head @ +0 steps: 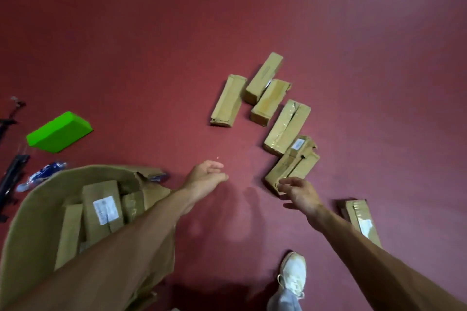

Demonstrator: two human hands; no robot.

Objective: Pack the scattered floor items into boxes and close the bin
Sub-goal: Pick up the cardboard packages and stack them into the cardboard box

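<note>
Several long taped cardboard parcels lie scattered on the red floor, the nearest one (293, 166) just ahead of my right hand (299, 193). That hand is open, fingers spread, its fingertips at the parcel's near end. My left hand (206, 177) hovers over bare floor with loosely curled fingers and holds nothing. A large open cardboard box (32, 212) at the lower left holds several parcels, one with a white label (104, 209). Another parcel (361, 219) lies right of my right forearm. Further parcels (228, 101) (286, 127) sit beyond.
A bright green block (59, 132) lies on the floor at the left, near a blue and white plastic wrapper (41, 175) and black tripod legs (11, 174). My white shoe (293, 275) stands at the bottom centre. Red carpet stretches beyond the parcels.
</note>
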